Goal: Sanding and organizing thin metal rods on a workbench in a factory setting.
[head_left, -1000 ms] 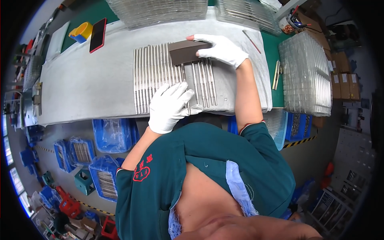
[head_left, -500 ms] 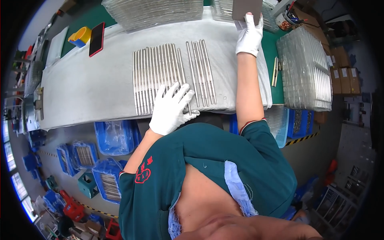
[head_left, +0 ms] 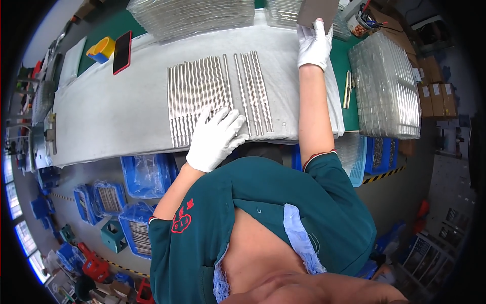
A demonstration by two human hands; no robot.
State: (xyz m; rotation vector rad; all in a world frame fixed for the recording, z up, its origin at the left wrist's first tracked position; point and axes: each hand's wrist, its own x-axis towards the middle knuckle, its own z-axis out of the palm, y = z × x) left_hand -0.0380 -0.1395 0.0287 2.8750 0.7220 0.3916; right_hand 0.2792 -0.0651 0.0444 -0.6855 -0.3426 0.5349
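Shifted far right, the dark block (head_left: 318, 12) is clasped in the right hand (head_left: 314, 48); the left hand (head_left: 211, 139), fingers slightly spread, covers near ends of central metal rods (head_left: 195, 96), grip indeterminable. Light pressure should keep them parallel.

Smooth, glossy metal rods (head_left: 197, 96) — matt grey cloth (head_left: 111, 111) — matt fabric gloves (head_left: 210, 144), and a matt brown block (head_left: 315, 9).

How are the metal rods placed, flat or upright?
Flat: the metal rods lie side by side on the grey cloth, some partly hidden by the left hand.
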